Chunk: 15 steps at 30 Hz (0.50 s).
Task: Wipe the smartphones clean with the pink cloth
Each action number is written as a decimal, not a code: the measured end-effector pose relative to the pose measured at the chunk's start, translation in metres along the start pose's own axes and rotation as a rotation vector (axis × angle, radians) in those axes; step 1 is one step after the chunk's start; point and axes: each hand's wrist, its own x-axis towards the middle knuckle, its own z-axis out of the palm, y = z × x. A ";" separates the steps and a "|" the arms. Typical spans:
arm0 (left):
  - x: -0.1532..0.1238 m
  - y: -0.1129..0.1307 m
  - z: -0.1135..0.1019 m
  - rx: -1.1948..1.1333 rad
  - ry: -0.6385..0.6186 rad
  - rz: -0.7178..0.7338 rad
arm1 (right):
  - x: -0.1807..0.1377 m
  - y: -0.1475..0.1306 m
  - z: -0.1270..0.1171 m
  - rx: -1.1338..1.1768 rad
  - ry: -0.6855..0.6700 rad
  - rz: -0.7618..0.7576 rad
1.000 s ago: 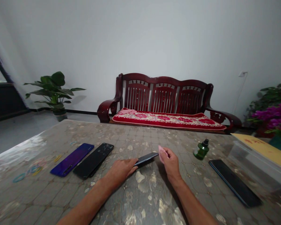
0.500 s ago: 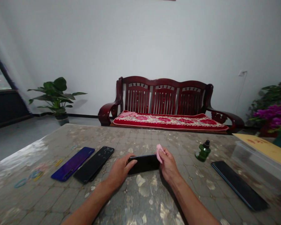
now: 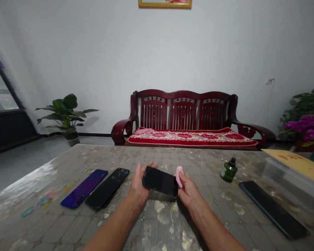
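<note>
A black phone (image 3: pixel 159 181) is held up off the patterned table (image 3: pixel 157 223), its dark screen turned toward me. My left hand (image 3: pixel 139 182) cups the phone's left end, fingers partly spread behind it. The phone's right end rests against my right hand (image 3: pixel 187 188), which also pinches a small pink cloth (image 3: pixel 179 175) between thumb and fingers. Both forearms reach in from the bottom of the view.
A blue phone (image 3: pixel 84 187) and a black phone (image 3: pixel 107 187) lie side by side at left, near coloured rubber bands (image 3: pixel 39 203). A green bottle (image 3: pixel 228 170), another dark phone (image 3: pixel 273 207) and a clear lidded box (image 3: pixel 294 177) are at right. A wooden bench (image 3: pixel 191 116) stands beyond.
The phone went from lying nearly flat on the table to being lifted and tilted screen-up toward me. Both hands rose with it; the view tilted upward.
</note>
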 end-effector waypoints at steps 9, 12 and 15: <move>-0.004 -0.032 0.021 -0.452 -0.085 0.080 | 0.002 0.007 0.008 0.104 0.087 0.075; -0.006 -0.049 0.023 -0.445 -0.095 0.130 | -0.005 0.005 0.015 0.099 0.073 0.047; -0.003 -0.052 0.020 -0.509 -0.078 0.074 | -0.016 0.001 0.021 0.063 0.060 -0.008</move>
